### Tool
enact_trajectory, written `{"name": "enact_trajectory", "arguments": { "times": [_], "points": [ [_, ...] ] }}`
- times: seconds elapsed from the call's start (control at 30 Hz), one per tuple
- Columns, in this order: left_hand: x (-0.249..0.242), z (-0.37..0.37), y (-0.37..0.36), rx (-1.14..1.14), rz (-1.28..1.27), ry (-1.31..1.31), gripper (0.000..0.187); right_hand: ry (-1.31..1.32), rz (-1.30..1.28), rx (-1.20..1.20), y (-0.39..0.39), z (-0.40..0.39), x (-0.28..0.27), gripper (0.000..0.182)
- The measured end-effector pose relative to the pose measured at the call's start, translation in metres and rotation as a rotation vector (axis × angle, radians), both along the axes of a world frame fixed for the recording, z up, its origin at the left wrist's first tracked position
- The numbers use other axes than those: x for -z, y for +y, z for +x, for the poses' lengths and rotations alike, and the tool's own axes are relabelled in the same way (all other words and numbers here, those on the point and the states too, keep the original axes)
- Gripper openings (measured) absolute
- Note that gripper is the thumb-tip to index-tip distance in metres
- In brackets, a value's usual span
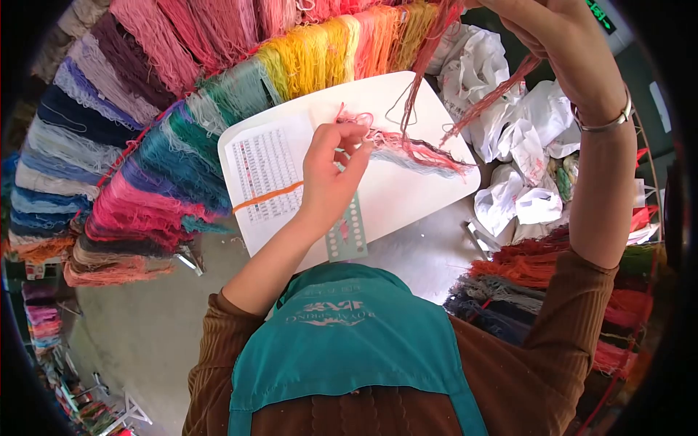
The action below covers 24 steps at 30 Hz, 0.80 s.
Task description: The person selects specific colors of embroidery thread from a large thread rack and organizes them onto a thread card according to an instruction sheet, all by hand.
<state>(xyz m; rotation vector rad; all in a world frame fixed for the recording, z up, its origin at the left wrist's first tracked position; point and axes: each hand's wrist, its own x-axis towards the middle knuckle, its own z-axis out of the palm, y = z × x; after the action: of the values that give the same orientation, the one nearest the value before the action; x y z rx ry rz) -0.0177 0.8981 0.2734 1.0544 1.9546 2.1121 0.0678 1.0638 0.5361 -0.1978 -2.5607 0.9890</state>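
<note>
My left hand (331, 174) is closed in a pinch over the white board (407, 207), at one end of a bundle of pink, dark red and grey threads (422, 154). The bundle stretches from these fingers toward the board's right edge. Raised at the upper right is my right hand (549, 33), partly cut off by the frame's top. Dusty red threads (483, 107) hang from its curled fingers. Beneath my left wrist lies a pale green card (347, 232) with rows of round holes. A printed chart (265, 163) is on the board's left, crossed by an orange strand (265, 197).
Skeins in blue, pink and purple (138, 189) hang at the left, yellow ones (313, 54) beyond the board. Crumpled white plastic bags (523, 138) are at the right. Red and dark skeins (523, 269) hang near my right elbow. Grey floor (131, 327) shows lower left.
</note>
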Motion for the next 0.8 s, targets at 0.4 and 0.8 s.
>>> {"name": "enact_trajectory", "arguments": {
  "times": [0.4, 0.8],
  "points": [
    [-0.003, -0.015, 0.005, 0.087, 0.121, -0.506, 0.018, -0.058, 0.047, -0.072, -0.013, -0.007, -0.007, 0.014],
    [0.063, -0.035, -0.046, 0.089, -0.109, -0.708, 0.016, 0.107, 0.079, -0.039, -0.004, -0.022, -0.032, 0.013]
  ]
}}
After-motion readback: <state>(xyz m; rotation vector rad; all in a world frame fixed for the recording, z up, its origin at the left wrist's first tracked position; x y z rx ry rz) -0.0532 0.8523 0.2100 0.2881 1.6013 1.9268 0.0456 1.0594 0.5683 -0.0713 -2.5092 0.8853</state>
